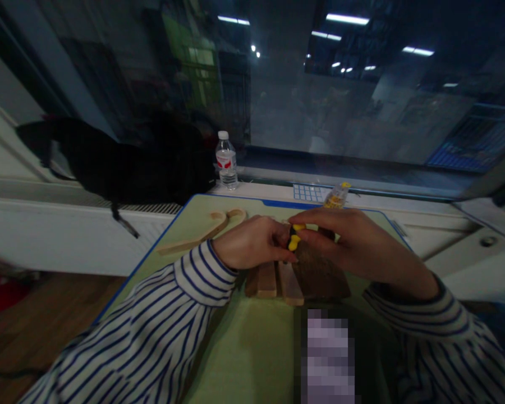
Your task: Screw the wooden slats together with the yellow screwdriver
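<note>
A small yellow-and-black piece (294, 241) sits between my two hands; its exact kind is not clear. My right hand (349, 238) pinches its yellow side between thumb and fingers. From the other side my left hand (255, 241) is closed with its fingertips against the black part, and its thumb is below. Under the hands lies a dark brown wooden board (324, 278). Two pale wooden strips, a left one (267, 280) and a right one (292, 285), rest over it, their far ends hidden by my left hand.
Wooden pieces with curled ends (197, 238) lie at the back left of the green tabletop (223, 348). A bag of small yellow things (336, 196) is at the back edge. On the windowsill stand a water bottle (226, 163) and a black bag (122, 168).
</note>
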{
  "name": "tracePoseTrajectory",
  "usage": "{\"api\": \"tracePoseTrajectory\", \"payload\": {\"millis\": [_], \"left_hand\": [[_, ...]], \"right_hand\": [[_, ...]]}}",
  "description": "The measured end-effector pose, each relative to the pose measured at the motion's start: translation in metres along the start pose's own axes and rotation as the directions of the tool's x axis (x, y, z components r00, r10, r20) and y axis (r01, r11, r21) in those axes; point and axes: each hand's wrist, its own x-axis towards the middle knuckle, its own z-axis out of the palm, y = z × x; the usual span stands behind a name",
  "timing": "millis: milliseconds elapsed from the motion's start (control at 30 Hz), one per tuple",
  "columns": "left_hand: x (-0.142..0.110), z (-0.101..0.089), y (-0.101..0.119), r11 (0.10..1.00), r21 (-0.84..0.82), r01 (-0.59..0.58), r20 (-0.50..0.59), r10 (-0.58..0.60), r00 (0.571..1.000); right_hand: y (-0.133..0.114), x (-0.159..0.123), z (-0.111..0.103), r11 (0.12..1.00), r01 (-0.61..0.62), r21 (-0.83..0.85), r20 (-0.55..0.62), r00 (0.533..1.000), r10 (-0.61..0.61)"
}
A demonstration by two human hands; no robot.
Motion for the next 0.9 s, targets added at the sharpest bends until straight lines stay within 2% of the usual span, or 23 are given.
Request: {"api": "tracePoseTrajectory", "payload": {"millis": [500,667,900], "left_hand": [[-0.0028,-0.0041,0.0016,0.998,-0.038,-0.059,0.059,0.062,0.996],[-0.0043,-0.0051,0.0064,0.998,0.033,-0.044,0.050,0.042,0.998],[-0.0035,-0.0044,0.0064,0.998,0.051,-0.040,-0.028,0.041,0.999]], "right_hand": [[0.0006,-0.0007,0.0054,0.996,-0.057,-0.062,-0.058,0.997,0.053],[0.0008,-0.0006,0.0056,0.994,-0.075,-0.079,-0.063,0.996,0.070],[0.0021,-0.0001,0.0054,0.994,-0.068,-0.087,-0.061,0.996,0.063]]}}
